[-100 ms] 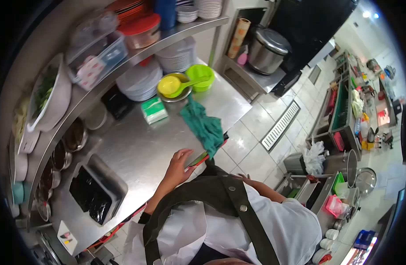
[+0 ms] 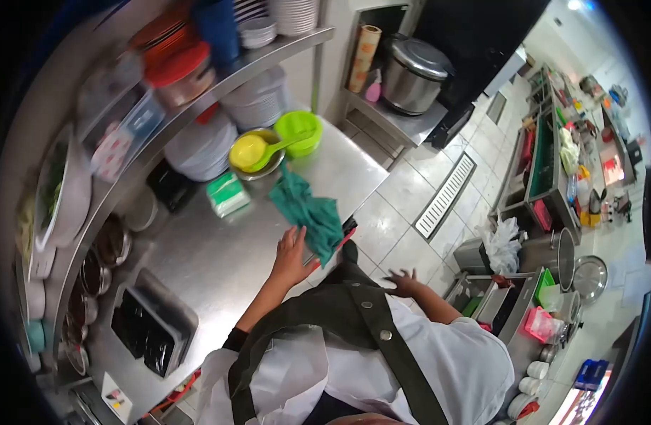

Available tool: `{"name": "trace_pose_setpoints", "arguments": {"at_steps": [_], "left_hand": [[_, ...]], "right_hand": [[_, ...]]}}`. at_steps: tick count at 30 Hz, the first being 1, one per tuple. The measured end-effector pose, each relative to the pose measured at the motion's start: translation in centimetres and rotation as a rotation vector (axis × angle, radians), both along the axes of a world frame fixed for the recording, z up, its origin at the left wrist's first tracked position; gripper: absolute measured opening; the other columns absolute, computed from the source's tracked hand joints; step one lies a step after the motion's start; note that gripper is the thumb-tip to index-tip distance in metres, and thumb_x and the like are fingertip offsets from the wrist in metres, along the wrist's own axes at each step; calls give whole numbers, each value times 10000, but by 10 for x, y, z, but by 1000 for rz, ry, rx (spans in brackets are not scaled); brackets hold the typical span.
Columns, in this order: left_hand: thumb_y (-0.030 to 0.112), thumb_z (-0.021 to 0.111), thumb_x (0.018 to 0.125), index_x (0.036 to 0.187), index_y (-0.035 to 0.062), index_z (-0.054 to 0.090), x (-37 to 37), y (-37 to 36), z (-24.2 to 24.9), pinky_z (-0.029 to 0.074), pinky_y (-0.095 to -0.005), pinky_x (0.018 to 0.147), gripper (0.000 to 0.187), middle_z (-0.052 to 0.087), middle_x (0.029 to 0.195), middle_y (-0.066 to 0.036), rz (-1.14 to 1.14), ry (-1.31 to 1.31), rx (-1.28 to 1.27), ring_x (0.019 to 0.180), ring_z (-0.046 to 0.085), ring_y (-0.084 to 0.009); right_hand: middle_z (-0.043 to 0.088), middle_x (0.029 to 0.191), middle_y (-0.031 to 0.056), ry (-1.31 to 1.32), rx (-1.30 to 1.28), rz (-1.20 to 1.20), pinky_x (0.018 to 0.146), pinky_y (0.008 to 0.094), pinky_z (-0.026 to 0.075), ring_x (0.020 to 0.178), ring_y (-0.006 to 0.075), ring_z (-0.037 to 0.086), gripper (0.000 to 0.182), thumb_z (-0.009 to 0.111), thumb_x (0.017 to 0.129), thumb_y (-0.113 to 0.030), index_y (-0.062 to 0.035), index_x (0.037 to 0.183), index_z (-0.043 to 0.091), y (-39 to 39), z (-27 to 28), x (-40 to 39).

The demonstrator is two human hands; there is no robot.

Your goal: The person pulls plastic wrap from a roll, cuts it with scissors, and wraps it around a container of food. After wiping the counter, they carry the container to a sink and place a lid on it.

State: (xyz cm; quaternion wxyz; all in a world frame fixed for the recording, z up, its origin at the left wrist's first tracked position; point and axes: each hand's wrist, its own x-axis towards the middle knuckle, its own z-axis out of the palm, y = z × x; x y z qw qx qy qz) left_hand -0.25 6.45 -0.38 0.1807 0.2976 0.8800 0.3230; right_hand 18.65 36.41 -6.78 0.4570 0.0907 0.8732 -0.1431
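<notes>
My left hand (image 2: 292,260) is over the front edge of the steel table (image 2: 219,227), its fingers apart, beside a crumpled green cloth (image 2: 313,216). The fingertips are close to the cloth; whether they touch it I cannot tell. A red strip shows at the table edge under the cloth. Out over the floor, to the right of my body, my right hand (image 2: 403,283) has its fingers spread and holds nothing. Behind the cloth are a green-and-white packet (image 2: 228,195), a yellow bowl (image 2: 248,151) in a metal bowl, and a lime-green tub (image 2: 298,132).
Black packets lie in a metal tray (image 2: 187,312) at the left. A shelf (image 2: 269,53) with plates and containers runs above the table. A large metal pot (image 2: 413,76) stands on a side stand. The tiled floor has a drain grate (image 2: 446,195).
My left hand has moved up to the cloth, and a green strip near it no longer shows. My right hand has come further out from my body. The view has shifted slightly.
</notes>
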Motion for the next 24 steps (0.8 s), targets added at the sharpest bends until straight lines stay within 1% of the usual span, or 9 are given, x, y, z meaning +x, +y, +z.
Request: {"name": "trace_pose_setpoints", "arguments": {"at_steps": [1, 5, 8, 11, 16, 19, 20, 22, 24], "left_hand": [[307, 641, 740, 1324, 7, 253, -12, 18, -14, 170, -519, 1025, 762, 211, 1371, -225, 38, 84, -102, 1286, 149, -398], [306, 582, 771, 1302, -26, 277, -70, 125, -73, 143, -570, 1004, 697, 225, 1348, -268, 231, 335, -206, 1273, 148, -429], [337, 575, 735, 1282, -15, 320, -95, 167, -61, 114, -599, 990, 699, 237, 1339, -274, 280, 374, -323, 1251, 183, -444], [328, 587, 716, 1290, 14, 326, -101, 179, -75, 100, -583, 1004, 704, 240, 1351, -244, 405, 359, -394, 1261, 178, -429], [317, 607, 686, 1298, 42, 328, -116, 198, -69, 93, -547, 1028, 726, 244, 1364, -200, 424, 314, -441, 1273, 177, -404], [322, 622, 660, 1295, 77, 339, -113, 200, -65, 107, -537, 1034, 738, 258, 1358, -185, 452, 273, -507, 1274, 184, -392], [323, 624, 655, 1294, 86, 341, -117, 200, -65, 109, -537, 1034, 738, 263, 1356, -181, 460, 274, -515, 1273, 186, -390], [332, 623, 648, 1292, 115, 348, -119, 203, -62, 116, -534, 1036, 733, 266, 1356, -173, 484, 263, -530, 1270, 196, -385], [338, 621, 647, 1293, 127, 349, -118, 208, -59, 121, -533, 1035, 732, 263, 1360, -165, 514, 229, -552, 1269, 200, -381]], "right_hand": [[215, 1426, 68, 83, 70, -34, 968, 663, 75, 1273, 404, 185, 631, 567, 731, -551, -223, 1258, 451, 20, -21, -14], [608, 978, 143, 763, -149, -366, 826, 359, 449, 927, 328, 554, 450, 683, 685, -237, -83, 1087, 552, 163, -40, -142], [612, 952, 140, 932, -321, -416, 823, 367, 449, 882, 316, 568, 422, 687, 677, -207, -81, 1058, 558, 251, -48, -272], [522, 1097, 140, 1234, -234, -210, 865, 389, 419, 1027, 324, 487, 460, 689, 629, -115, -69, 1060, 534, 324, -65, -405], [395, 1219, 124, 1299, -29, -81, 865, 405, 422, 1089, 343, 424, 638, 656, 579, -26, -78, 1175, 434, 381, 0, -630], [328, 1331, 106, 1459, 365, 62, 923, 498, 354, 1208, 320, 339, 597, 569, 726, -127, -80, 1277, 344, 397, 0, -771], [333, 1349, 87, 1499, 368, 49, 933, 525, 331, 1242, 262, 320, 500, 448, 794, -111, -93, 1283, 345, 403, 15, -804], [390, 1310, 78, 1670, 488, 46, 926, 484, 345, 1219, 226, 355, 439, 410, 814, -115, -100, 1252, 392, 416, 29, -859], [450, 1238, 70, 1852, 91, -16, 883, 451, 350, 1163, 238, 399, 399, 439, 794, -95, -99, 1193, 444, 437, 33, -910]]}}
